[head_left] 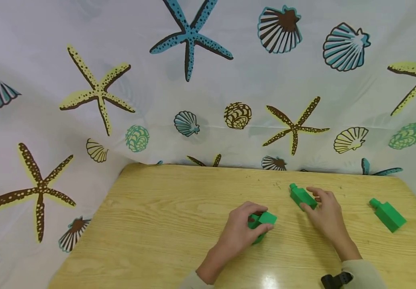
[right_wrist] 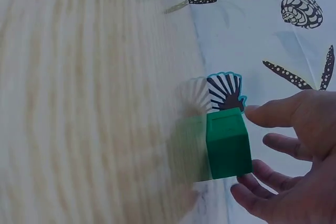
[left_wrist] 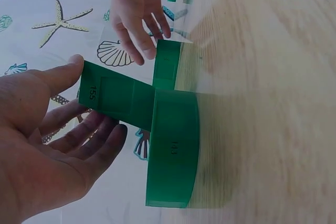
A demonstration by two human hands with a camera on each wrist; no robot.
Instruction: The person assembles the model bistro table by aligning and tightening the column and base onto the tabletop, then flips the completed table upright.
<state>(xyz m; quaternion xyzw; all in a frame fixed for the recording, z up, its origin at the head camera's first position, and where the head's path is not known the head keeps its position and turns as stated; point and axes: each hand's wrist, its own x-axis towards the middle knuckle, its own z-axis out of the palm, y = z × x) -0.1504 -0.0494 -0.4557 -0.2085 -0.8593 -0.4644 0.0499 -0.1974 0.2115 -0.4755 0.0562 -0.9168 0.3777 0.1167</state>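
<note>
Left hand (head_left: 237, 226) curled round half-hidden green block (head_left: 267, 218), right hand (head_left: 325, 212) loose, bottle (head_left: 301, 196) contact unclear

The left hand (head_left: 237, 230) curls its thumb and fingers around a green block (head_left: 268, 218) on the wooden surface (head_left: 157, 216). The right hand (head_left: 325, 212) reaches around the near end of a green bottle shape (head_left: 299, 196), lying on its side. Farther right lies 1 similar green piece (head_left: 390, 216), apart from both hands. Behind hangs white cloth (head_left: 215, 88) printed with starfish and shells.
</note>
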